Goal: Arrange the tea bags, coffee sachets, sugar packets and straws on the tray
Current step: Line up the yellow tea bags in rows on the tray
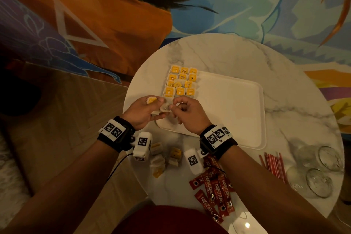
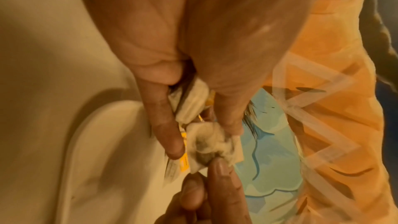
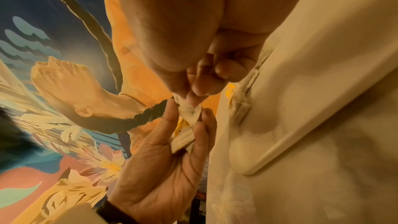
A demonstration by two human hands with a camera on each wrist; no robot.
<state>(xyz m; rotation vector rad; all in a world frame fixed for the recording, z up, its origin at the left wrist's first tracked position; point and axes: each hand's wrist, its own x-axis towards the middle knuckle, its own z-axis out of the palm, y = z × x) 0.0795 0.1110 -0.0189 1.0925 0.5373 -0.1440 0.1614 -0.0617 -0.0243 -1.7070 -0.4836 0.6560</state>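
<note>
A white tray point(image 1: 237, 112) lies on the round marble table point(image 1: 247, 53). Rows of yellow-tagged tea bags point(image 1: 181, 81) fill its far left end. Over the tray's near left corner, my left hand point(image 1: 146, 110) holds a small stack of tea bags point(image 2: 191, 106) between fingers and thumb. My right hand point(image 1: 184, 109) pinches one tea bag point(image 2: 213, 144) off that stack with thumb and forefinger. Loose tea bags point(image 1: 163, 157) lie near the table's front edge. Red coffee sachets point(image 1: 214, 188) and red straws point(image 1: 273, 165) lie to their right.
Two clear glasses point(image 1: 315, 169) lie on their sides at the table's right edge, beside the straws. The tray's middle and right part hold nothing. A painted wall rises behind the table. Wooden floor shows to the left.
</note>
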